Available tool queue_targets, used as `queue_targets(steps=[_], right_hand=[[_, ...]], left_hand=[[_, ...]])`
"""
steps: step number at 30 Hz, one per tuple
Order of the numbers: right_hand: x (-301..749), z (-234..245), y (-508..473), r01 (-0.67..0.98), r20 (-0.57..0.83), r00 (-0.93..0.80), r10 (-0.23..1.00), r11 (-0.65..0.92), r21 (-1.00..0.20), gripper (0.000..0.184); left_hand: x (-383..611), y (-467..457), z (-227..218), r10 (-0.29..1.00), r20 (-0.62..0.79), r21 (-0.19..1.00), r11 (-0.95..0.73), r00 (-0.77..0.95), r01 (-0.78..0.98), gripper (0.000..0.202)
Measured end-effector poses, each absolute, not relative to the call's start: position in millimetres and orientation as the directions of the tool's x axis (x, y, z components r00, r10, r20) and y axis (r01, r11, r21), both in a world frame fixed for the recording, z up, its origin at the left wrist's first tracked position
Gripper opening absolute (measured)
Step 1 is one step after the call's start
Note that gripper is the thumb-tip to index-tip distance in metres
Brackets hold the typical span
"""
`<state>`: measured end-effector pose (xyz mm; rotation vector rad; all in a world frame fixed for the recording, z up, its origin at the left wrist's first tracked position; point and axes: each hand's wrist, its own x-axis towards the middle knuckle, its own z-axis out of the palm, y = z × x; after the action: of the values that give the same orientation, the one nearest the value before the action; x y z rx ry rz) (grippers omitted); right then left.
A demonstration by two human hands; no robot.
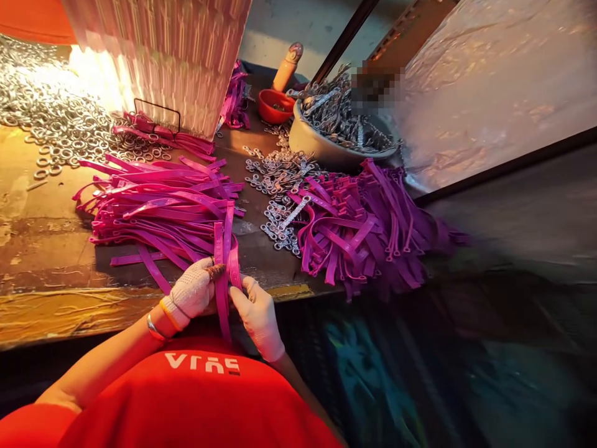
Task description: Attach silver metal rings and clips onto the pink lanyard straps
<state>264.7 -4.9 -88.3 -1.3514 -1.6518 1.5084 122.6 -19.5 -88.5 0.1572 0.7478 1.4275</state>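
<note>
A worn brown desk (41,214) has a yellowish, scuffed front edge (84,311). At its back left stands an upright, translucent corrugated sheet (172,56), with a warm glare (91,74) blazing low beside it. Behind lies a pale grey-green surface (265,31), wall or floor unclear. On the right, 2 dark bars (345,38) flank wrinkled, shiny plastic sheeting (480,81); the lower right falls into blurred shadow around a teal patch (368,373).
</note>
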Motion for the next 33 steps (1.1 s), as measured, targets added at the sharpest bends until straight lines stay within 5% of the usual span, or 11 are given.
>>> queue_targets(steps=[10, 33], right_hand=[[264, -86, -8, 0.229, -0.412, -0.317, 0.854, -0.353, -0.907, 0.028], [262, -88, -11, 0.192, -0.378, -0.332, 0.865, -0.330, -0.924, 0.023]], left_hand=[[119, -23, -90, 0.930, -0.366, 0.468, 0.223, 0.042, -0.855, 0.023], [119, -23, -104, 0.939, -0.344, 0.528, 0.176, -0.019, -0.831, 0.019]])
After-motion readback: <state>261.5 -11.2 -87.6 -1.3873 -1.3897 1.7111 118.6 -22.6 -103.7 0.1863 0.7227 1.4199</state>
